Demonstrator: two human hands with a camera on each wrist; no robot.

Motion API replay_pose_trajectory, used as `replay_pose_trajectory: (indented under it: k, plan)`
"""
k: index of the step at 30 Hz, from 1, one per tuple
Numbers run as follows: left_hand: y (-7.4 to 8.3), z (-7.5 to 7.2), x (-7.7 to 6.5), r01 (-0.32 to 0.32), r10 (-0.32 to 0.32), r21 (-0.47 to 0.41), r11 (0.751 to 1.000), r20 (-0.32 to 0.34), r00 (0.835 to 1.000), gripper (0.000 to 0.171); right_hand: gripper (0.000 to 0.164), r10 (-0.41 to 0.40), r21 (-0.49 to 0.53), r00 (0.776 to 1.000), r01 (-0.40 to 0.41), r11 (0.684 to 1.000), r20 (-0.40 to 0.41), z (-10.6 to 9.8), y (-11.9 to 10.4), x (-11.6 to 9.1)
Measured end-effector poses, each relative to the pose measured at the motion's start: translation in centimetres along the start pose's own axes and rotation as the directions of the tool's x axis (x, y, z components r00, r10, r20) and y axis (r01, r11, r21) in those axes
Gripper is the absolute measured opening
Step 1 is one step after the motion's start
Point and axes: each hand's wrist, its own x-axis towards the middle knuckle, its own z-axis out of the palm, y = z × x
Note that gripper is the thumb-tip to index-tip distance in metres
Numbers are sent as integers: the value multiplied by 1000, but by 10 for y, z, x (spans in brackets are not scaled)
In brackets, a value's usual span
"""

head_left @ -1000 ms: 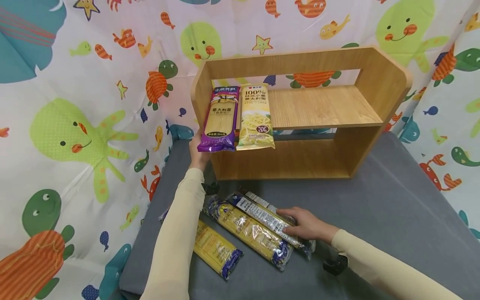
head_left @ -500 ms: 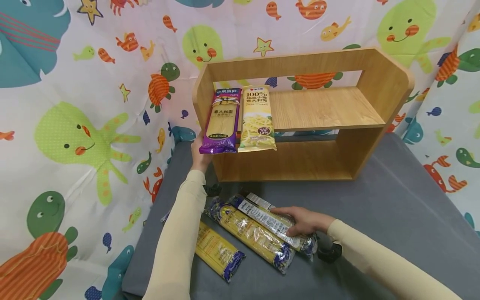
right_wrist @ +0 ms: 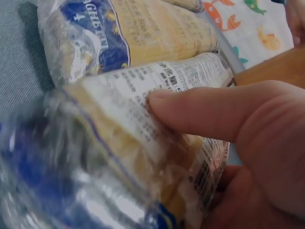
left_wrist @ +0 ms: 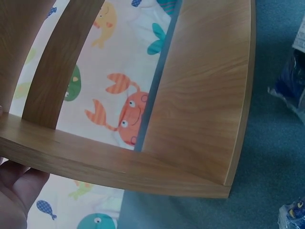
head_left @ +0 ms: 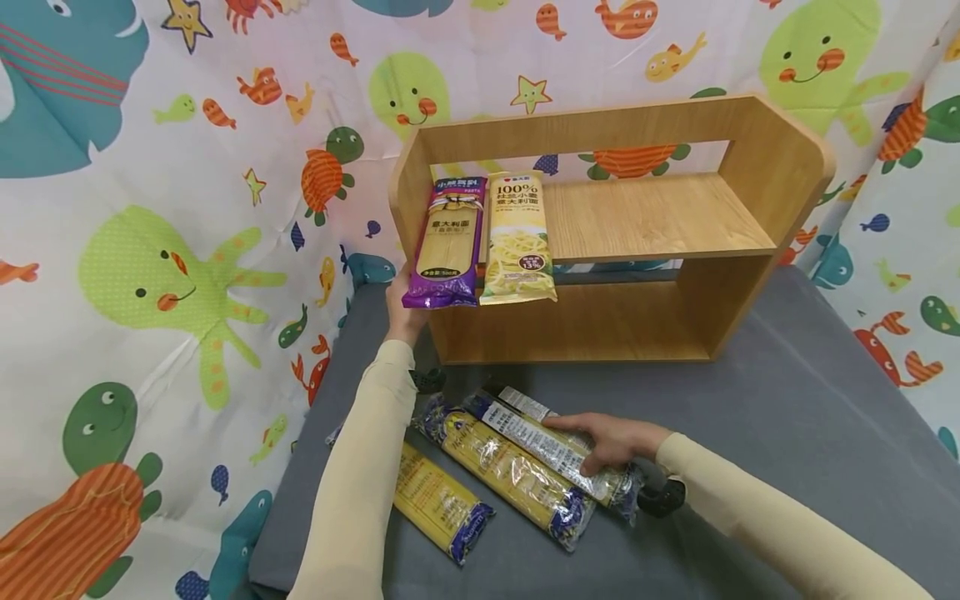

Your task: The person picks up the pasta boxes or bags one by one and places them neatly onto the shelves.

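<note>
My left hand [head_left: 405, 304] is at the left side panel of the wooden shelf [head_left: 637, 217], partly hidden behind a purple pasta packet [head_left: 448, 242]. In the left wrist view its fingers [left_wrist: 24, 188] hold the edge of that panel. On the grey surface, my right hand [head_left: 618, 442] grips a clear packet of spaghetti [head_left: 543, 442] with a white printed label. The right wrist view shows the thumb [right_wrist: 190, 107] across the label and fingers curled underneath. Beside it lies a yellow and blue spaghetti packet [head_left: 506, 467].
A yellow pasta packet [head_left: 517, 237] stands beside the purple one on the shelf's upper level. Another yellow spaghetti packet [head_left: 438, 500] lies partly under my left forearm. A cloth with sea animals [head_left: 180, 275] hangs behind and at the sides.
My right hand has slid slightly left along the labelled spaghetti packet and closed in on it. The left hand stays on the shelf's side. The whole head view has shifted a little.
</note>
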Motion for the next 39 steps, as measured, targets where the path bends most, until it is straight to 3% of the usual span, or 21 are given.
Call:
replay_pose_trajectory:
  k: [5,18,25,31,35,39]
  plan:
    - [0,0,0,-7,7,3,1000,-8,1000,62,96,-39,-42,999,38,998,-13,-3,5,-4]
    - [1,1,-2,-16,16,24,1000,-7,1000,60,97,-13,22,998,12,1000,57,-11,13,-32]
    - [-2,0,1,-47,49,73,996,-26,998,57,91,-50,56,998,48,997,46,-8,22,-64]
    - [-2,-1,0,-25,26,44,999,-18,999,60,88,-62,144,998,57,988,33,-8,31,-102]
    - [-1,-1,1,-26,27,45,999,-21,999,61,86,-53,214,999,53,975,-8,-10,42,-127]
    - [0,-1,1,-24,24,28,999,-9,1000,63,82,-91,234,994,103,967,-62,-16,56,-150]
